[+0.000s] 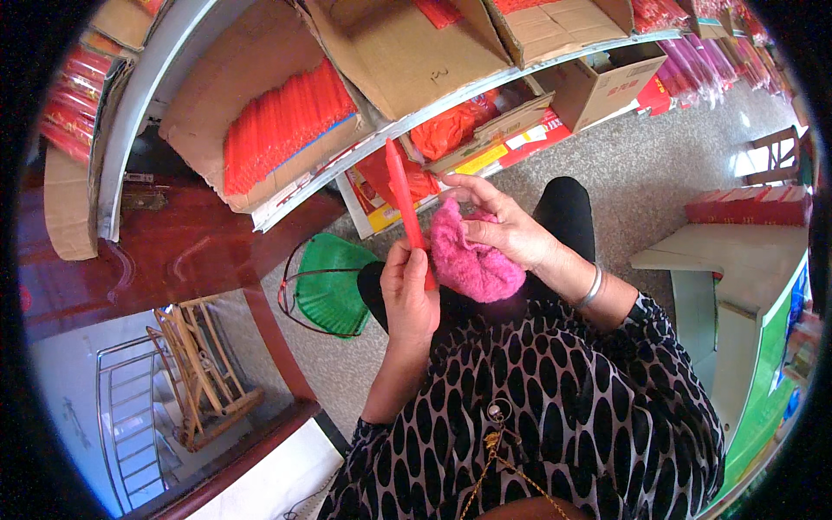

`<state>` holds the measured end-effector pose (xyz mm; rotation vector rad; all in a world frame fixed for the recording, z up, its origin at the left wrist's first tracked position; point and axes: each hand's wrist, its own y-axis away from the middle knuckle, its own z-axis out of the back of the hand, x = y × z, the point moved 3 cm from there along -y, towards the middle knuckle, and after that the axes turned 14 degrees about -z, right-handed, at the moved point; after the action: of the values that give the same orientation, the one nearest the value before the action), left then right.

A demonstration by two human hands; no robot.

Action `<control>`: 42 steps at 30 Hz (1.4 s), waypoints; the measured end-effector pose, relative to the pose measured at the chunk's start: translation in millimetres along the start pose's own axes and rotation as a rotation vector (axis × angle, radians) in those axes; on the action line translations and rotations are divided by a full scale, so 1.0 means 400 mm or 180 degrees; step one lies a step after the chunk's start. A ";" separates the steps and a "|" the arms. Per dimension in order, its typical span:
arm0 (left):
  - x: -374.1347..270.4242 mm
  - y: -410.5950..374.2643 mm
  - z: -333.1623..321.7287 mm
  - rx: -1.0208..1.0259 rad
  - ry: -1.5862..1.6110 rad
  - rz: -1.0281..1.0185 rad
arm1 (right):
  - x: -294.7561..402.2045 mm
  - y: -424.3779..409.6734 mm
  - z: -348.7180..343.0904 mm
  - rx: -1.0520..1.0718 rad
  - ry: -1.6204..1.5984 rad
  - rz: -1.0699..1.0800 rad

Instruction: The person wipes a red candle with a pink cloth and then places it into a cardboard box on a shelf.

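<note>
My left hand [411,292] is closed around the lower end of a red stick-shaped thing, seemingly a candle [404,201], which stands up from the fist with its narrow tip pointing away from me. Just right of it, my right hand [504,227] grips a crumpled pink fluffy cloth [474,260] between thumb and fingers. Cloth and red stick are close together; whether they touch is hard to tell. Folds of the cloth hide part of the right hand's grip.
Ahead is a metal-edged shelf [312,175] with cardboard boxes, one holding many red sticks [286,130]. Below it lies an orange-red plastic bag [448,130] in a box. A green plastic basket [331,286] stands on the floor at left. A pale counter [702,253] is at right.
</note>
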<state>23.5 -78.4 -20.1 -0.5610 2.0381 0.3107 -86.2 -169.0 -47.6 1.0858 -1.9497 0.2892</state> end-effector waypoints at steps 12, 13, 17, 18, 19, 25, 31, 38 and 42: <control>0.016 -0.009 0.028 -0.0142 -0.0483 -0.0116 | -0.027 -0.011 0.030 -0.0538 -0.0650 0.0002; 0.014 -0.006 0.038 -0.0097 -0.0644 -0.0159 | -0.018 -0.012 0.025 -0.0625 -0.0814 0.0039; 0.013 0.027 0.035 0.0409 -0.0480 0.0234 | -0.019 -0.029 0.041 -0.1151 -0.1020 0.0220; 0.019 0.039 0.029 0.0410 -0.0330 0.0315 | -0.027 -0.040 0.032 -0.1244 -0.1052 0.0284; 0.027 0.049 0.022 0.0412 -0.0179 0.0395 | -0.033 -0.042 0.018 -0.1247 -0.0910 0.0312; 0.008 0.014 -0.019 0.0028 -0.0035 -0.0008 | -0.083 -0.009 -0.020 -0.1187 -0.0470 0.0437; -0.018 -0.012 -0.018 -0.0141 0.0091 -0.0025 | -0.009 0.051 -0.071 -0.0686 0.2089 0.1677; -0.026 -0.024 0.012 -0.0040 0.0031 0.0022 | -0.031 0.032 -0.027 -0.0719 0.0259 0.0055; -0.048 -0.055 0.042 -0.0089 -0.1024 -0.0904 | -0.026 0.030 0.004 -0.0888 0.0226 0.0054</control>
<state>55.4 -85.0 -11.9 -0.7567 1.6234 0.2414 -94.1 -156.8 -54.2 0.8660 -1.8709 0.0606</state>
